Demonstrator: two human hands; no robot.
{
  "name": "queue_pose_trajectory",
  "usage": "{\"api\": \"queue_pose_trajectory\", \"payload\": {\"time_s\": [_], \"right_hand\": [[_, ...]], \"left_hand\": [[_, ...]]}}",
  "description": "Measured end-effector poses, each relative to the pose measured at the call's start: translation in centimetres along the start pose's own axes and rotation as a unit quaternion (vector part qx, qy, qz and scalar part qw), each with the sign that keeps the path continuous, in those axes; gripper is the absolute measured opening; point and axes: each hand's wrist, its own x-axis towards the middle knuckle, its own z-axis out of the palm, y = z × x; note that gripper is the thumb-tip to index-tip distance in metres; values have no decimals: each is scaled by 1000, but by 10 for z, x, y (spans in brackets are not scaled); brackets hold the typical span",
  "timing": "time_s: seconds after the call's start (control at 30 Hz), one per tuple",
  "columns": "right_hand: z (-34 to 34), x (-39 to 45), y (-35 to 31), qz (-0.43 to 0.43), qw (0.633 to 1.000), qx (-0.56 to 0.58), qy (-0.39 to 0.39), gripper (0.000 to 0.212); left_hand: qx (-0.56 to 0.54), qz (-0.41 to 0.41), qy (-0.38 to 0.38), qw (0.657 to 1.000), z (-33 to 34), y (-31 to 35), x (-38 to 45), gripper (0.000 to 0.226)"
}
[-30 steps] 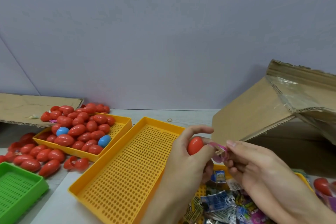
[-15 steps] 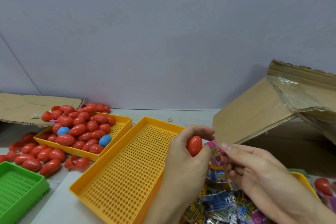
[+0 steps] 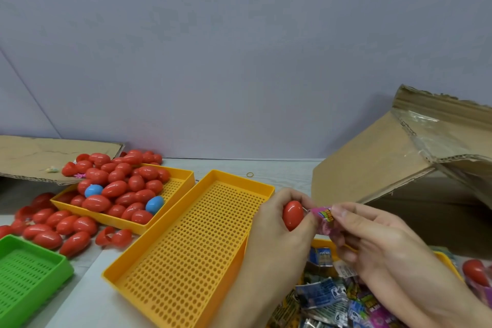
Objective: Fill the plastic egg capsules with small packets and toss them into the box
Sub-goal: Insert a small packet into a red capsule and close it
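open cardboard box [image 3: 372, 168] mouth just right of hands, only its flap [image 3: 447, 125] overhanging.

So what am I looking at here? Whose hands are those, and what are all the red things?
There is no machine here, just a person wearing a camera on their head, so you see their own two hands from above. The left hand holds a red plastic egg. The right hand pinches a little pink packet right beside the egg. On the table, one yellow tray is piled with red eggs and two blue ones, and more red eggs lie loose beside it. A second yellow tray holds nothing. A green tray sits at the left, packets lie below the hands, and the cardboard box is at the right.
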Motion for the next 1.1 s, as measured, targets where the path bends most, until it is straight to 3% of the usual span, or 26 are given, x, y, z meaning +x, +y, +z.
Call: {"api": "queue_pose_trajectory", "payload": {"time_s": [0.27,0.43,0.53,0.7,1.1], "right_hand": [[-3,1,1,-23,999,-18,17,22],[-7,3,2,-66,994,-23,81,18],[-7,1,3,-102,985,-87,109,22],[-3,-1,3,-153,968,-151,131,23],[-5,1,5,-173,959,-189,122,16]], "left_hand": [[17,-18,-7,1000,-1,2,-2,14],[-5,-98,-5,995,-1,1,0,7],[40,-75,3,996,2,-2,1,7],[54,-28,59,996,3,-7,3,32],[42,-34,81,995,3,0,-2,16]]}}
